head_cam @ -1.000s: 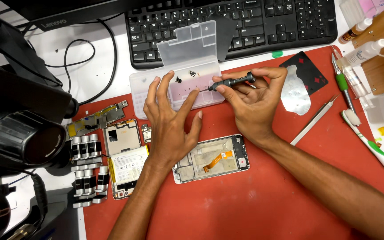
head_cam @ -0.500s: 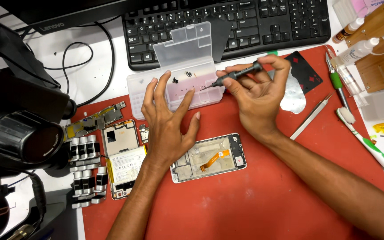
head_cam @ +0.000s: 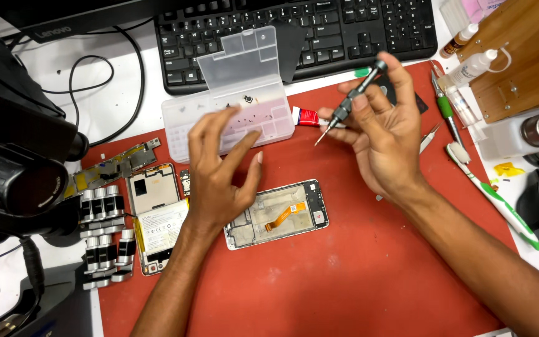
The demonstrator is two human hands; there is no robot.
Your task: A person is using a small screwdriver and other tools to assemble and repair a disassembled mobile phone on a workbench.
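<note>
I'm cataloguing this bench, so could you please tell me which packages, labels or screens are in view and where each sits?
Small tube: red and white, lying on the red mat beside the clear parts box.
Two small bottles: white with labels, top right by the wooden stand.
Phone battery: white labelled rectangle, left of the left hand.
Monitor base: black, top left; screen itself out of view.

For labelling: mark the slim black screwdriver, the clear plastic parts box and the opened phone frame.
slim black screwdriver (head_cam: 355,95), head view, mid-shaft.
clear plastic parts box (head_cam: 181,125), head view, left tray compartment.
opened phone frame (head_cam: 282,212), head view, orange ribbon cable inside.
</note>
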